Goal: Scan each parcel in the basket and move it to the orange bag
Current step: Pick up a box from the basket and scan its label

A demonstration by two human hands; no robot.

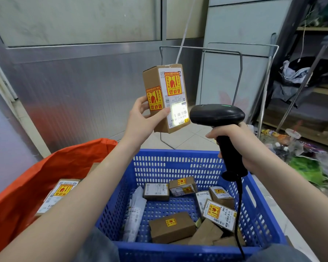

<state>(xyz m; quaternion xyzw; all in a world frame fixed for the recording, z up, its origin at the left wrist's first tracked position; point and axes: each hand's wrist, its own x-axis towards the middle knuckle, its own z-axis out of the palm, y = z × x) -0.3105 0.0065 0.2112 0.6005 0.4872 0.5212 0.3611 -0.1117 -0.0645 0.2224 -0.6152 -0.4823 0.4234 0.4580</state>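
My left hand (143, 118) holds a brown cardboard parcel (165, 97) upright above the basket, thumb on its white label and yellow fragile stickers. My right hand (233, 140) grips the handle of a black barcode scanner (217, 114), whose head points at the label from the right; a bright patch of light lies on the barcode. Below, the blue plastic basket (178, 161) holds several small brown parcels (171, 226) and a white poly mailer (134, 212). The orange bag (36, 176) stands open at the left with a labelled parcel (58, 195) inside.
A metal wire frame (235, 53) stands behind the basket against a grey metal wall panel. Shelves with clutter and litter on the floor (301, 148) fill the right side. The scanner's black cable (239, 214) hangs down over the basket's right half.
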